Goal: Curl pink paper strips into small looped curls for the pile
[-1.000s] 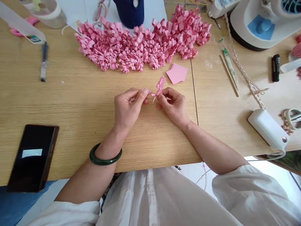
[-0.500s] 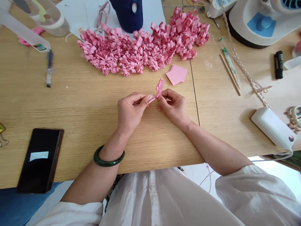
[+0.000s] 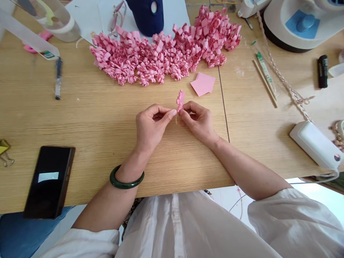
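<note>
Above the desk (image 3: 107,122), the pink paper (image 3: 180,100) is pinched at its lower end by the fingers of the left hand (image 3: 149,125) and right hand (image 3: 199,122). Its curls could be torn or flattened if it were tugged or squeezed too hard.

Two hands (image 3: 151,125), one held pink strip (image 3: 180,100), one phone (image 3: 48,193), one bangle (image 3: 127,185)
</note>
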Motion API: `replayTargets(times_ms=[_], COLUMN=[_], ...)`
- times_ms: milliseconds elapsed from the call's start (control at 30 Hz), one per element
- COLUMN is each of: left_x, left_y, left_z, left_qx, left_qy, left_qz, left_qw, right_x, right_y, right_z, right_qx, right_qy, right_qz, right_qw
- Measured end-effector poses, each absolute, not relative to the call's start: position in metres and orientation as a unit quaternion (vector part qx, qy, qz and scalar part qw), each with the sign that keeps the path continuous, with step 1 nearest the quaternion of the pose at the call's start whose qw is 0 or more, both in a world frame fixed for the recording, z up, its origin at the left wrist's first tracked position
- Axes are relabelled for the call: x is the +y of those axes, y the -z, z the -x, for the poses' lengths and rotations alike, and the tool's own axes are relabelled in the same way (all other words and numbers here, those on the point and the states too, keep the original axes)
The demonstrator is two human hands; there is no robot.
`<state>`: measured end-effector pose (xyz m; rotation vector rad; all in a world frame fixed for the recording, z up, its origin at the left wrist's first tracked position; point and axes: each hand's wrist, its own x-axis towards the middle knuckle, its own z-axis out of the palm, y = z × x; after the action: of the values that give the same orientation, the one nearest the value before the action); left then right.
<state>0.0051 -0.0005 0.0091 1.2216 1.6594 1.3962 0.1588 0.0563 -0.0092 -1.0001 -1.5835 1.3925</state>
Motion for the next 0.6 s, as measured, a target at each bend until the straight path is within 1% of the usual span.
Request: replayTargets(times_ms=[233,367,600], left_x=[0.0005,0.0005,0.0004], left_y=[-0.0089,-0.0102,-0.0083], left_z=[-0.0053,-0.0065,-0.0082], left_qx=[0.622,0.636,0.622], left_qy=[-0.542,-0.533,-0.556], left_qz=[-0.469,-0.476,-0.491], left_qw=[0.316,0.29,0.252], right_x=[0.0557,0.0547,0.0539], right_y=[0.009,0.0078,0.0054], right_z=[-0.1583,-0.1581,-0.1574], right_qx=[-0.623,-0.621,-0.629], right_qy=[-0.547,-0.545,-0.526], right_qz=[0.395,0.394,0.399], right_qw=[0.396,0.402,0.41])
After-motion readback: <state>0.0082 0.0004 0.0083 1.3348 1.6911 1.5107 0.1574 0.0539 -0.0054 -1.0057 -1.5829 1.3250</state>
